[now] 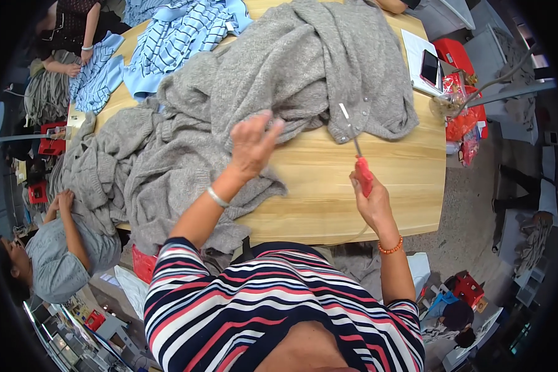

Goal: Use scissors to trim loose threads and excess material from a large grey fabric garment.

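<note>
The grey fuzzy knitted cardigan (304, 68) lies heaped across our pale wooden worktop (378, 180), its buttoned edge nearest the tool. Our left hand (252, 146) rests spread-fingered on the knit; our right hand (371, 198) has its fingers closed around the red-handled thread snips (361, 167), tip touching the hem. We judge a slip could nick the yarn, since loose folds bunch there. Blue striped knitwear (173, 31) lies beyond.

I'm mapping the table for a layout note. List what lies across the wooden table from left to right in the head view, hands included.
Heap of grey knitwear → left hand pressing on a grey cardigan → red-handled tool gripped in the right hand → phone on white paper at the table's far right corner.
</note>
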`<action>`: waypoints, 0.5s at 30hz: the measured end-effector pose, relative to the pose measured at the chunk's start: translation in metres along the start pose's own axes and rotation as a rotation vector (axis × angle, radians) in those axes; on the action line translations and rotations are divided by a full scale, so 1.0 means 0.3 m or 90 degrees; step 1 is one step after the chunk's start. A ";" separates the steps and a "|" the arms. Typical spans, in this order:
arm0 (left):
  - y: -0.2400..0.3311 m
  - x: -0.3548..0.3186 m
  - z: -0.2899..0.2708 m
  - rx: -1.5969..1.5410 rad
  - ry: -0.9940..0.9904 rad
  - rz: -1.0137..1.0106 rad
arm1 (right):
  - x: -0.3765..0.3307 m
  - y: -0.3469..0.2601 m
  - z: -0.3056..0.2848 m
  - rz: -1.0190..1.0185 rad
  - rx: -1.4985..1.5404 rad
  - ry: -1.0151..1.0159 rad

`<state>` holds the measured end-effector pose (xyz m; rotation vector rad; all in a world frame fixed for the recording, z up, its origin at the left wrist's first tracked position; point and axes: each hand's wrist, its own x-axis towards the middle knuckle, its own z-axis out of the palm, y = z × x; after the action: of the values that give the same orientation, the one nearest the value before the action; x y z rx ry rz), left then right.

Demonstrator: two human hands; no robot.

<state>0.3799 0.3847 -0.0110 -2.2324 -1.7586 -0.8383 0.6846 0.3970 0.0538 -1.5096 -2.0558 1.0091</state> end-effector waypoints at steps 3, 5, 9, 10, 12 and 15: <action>-0.109 -0.050 -0.040 0.178 0.064 -0.263 | -0.003 -0.037 0.017 0.128 0.020 -0.030; -0.268 -0.112 -0.028 -0.100 0.026 -0.410 | 0.020 -0.055 0.023 0.123 -0.013 -0.012; -0.192 0.024 -0.141 -0.852 0.148 -0.544 | 0.057 -0.148 0.008 0.137 -0.122 -0.019; -0.119 0.090 -0.216 -0.972 0.130 -0.545 | 0.067 -0.163 0.000 0.171 -0.125 -0.041; 0.018 0.191 -0.371 -1.089 0.110 -0.534 | 0.082 -0.184 -0.003 0.206 -0.039 -0.057; 0.158 0.275 -0.536 -1.328 0.087 -0.539 | 0.071 -0.150 0.053 0.071 0.102 -0.013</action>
<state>0.3850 0.3652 0.1746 -1.0865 -1.6100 -4.1275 0.6373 0.4049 0.0746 -1.5499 -1.8715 1.2068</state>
